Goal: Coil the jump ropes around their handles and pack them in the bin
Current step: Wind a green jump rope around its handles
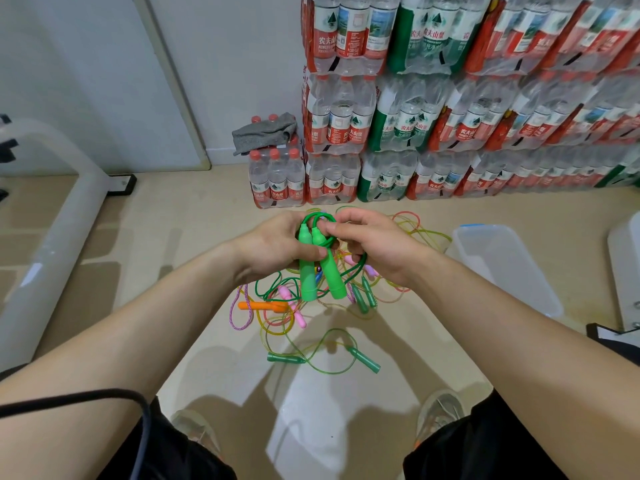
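The left hand's (277, 245) palm side faces away, so only its thumb shows, laid across the two green handles (332, 278). Its fingers curl behind them, and it grips both handles together, upright and side by side. The right hand (375, 249) pinches the green cord (313, 218) at the tops of the handles, where it rises in a small loop. The pinching fingertips are partly tucked behind the cord. The rest of this cord drops behind the right hand, and I cannot tell where it ends.

Below and beyond the hands a heap of jump ropes (363, 296) lies tangled on the floor. The hands and the held handles cover its middle, so the number of ropes cannot be made out. An orange handle (263, 306) and a pink handle (296, 311) show below the left hand. A clear green rope (363, 358) lies apart from the heap, nearer the person.

The bin (502, 271) sits on the floor to the right of the right hand, well apart from it. It is of cloudy, see-through plastic, with something blue at its far rim, and its inside is hard to read.

Beyond both hands, shrink-wrapped packs of water bottles (450, 116) are stacked against the wall, cut off at the top and right edges. A grey cloth (265, 133) lies on the lowest pack.
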Available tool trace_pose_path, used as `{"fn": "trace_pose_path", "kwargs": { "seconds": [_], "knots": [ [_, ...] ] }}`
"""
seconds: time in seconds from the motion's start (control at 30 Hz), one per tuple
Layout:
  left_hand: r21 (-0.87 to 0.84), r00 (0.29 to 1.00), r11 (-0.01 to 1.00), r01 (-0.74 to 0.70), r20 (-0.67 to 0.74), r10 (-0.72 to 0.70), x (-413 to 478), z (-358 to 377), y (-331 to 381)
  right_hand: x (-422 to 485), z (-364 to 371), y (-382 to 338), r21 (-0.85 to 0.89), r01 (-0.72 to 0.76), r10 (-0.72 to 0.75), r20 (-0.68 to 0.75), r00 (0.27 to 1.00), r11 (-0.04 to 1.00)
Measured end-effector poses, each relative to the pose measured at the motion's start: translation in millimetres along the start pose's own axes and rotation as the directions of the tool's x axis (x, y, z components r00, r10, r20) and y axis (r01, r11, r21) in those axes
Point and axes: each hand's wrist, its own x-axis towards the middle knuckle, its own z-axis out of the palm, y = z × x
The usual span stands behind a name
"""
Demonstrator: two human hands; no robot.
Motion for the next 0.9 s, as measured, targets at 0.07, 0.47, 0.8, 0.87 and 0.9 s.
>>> {"fn": "trace_pose_path", "kwargs": {
  "seconds": [0.07,0.47,0.8,0.87,0.9],
  "knots": [
    [-0.028,1.0,1.0,0.012,-0.007,-0.012,0.9,-0.3,-1.6,0.0,2.3,-0.6,0.041,-0.01,0.01,-0.001,1.0,0.999],
    [-0.129,0.955,0.992,0.009,-0.294,-0.047,13.5,14.2,-10.3,3.7,9.1,4.6,-0.093,-0.02,0.017,-0.036,0.999,0.995],
    [0.077,0.933,0.997,0.029,-0.361,0.001,25.3,19.2,-15.6,10.6,12.9,14.5,-0.292,-0.024,-0.024,-0.158,0.987,0.956],
    [0.078,0.928,0.996,0.047,-0.372,-0.014,27.7,19.5,-18.0,9.6,12.3,14.7,-0.385,-0.019,-0.05,-0.167,0.985,0.923],
    [0.061,0.925,0.997,0.057,-0.378,-0.03,28.4,19.4,-18.8,9.0,12.1,14.3,-0.425,-0.014,-0.064,-0.169,0.984,0.905]
  ]
}}
